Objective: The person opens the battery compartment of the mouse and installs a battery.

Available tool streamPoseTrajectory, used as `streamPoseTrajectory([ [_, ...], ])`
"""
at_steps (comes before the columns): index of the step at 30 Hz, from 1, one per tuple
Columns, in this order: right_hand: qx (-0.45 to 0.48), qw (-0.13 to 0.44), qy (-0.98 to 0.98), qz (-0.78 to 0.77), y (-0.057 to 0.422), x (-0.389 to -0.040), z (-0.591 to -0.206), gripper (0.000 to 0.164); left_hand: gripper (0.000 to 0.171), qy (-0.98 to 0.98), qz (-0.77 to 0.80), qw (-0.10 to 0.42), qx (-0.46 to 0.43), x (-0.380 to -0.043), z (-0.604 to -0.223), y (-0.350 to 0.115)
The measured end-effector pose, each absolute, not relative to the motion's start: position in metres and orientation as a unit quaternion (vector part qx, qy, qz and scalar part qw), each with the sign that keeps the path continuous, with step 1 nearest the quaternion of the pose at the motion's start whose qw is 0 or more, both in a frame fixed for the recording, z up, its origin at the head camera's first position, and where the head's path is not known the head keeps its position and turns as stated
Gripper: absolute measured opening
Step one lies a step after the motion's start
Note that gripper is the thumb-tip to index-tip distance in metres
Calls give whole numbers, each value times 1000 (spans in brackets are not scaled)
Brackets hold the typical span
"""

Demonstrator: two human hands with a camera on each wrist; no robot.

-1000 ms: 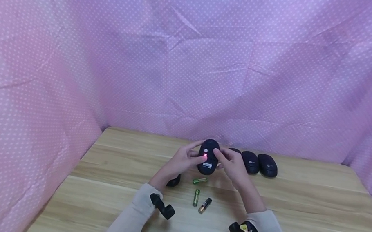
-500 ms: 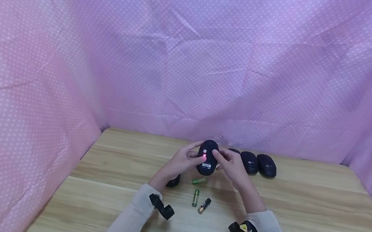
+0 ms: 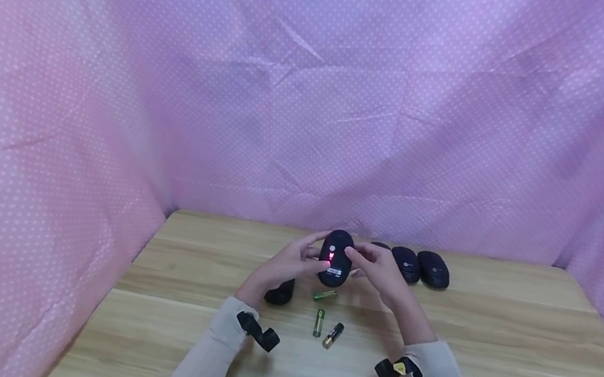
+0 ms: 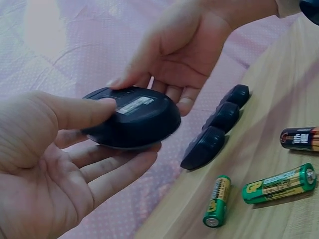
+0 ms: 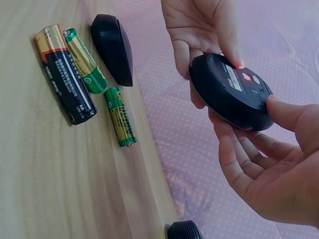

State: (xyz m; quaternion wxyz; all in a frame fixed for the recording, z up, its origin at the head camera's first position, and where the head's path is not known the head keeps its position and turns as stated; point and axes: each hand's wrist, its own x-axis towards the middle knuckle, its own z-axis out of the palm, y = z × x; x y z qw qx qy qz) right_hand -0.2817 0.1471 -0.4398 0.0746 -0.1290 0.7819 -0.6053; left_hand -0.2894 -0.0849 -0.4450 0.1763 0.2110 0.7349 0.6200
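Observation:
Both hands hold a black computer mouse [image 3: 335,258] above the table's far part, its underside turned up toward the head camera. A red light glows from its sensor, and a white label shows below that. My left hand [image 4: 65,154] pinches one side, thumb on the underside and fingers beneath. On the other side my right hand [image 5: 279,164] grips it the same way, thumb near the edge of the underside. Closer to me lie two green batteries, one slanted battery [image 3: 325,295] and one upright-lying battery [image 3: 319,323], beside a black-and-copper battery [image 3: 333,335].
Several black mice stand at the table's back right, including a middle mouse [image 3: 406,265] and an outer mouse [image 3: 434,270]. Another black mouse [image 3: 279,292] sits beneath the left wrist. A pink dotted cloth [image 3: 320,84] hangs behind the wooden table [image 3: 491,356].
The held mouse has lowered slightly. My left thumb has slid down the underside, showing more of the red light. The left forearm has shifted a little left, uncovering more of the mouse beneath it.

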Motion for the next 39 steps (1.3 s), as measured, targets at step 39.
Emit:
streamPoseTrajectory([
  [39, -164, 85, 728, -660, 144, -279, -438, 51, 46, 740, 651, 91, 141, -292, -444, -92],
])
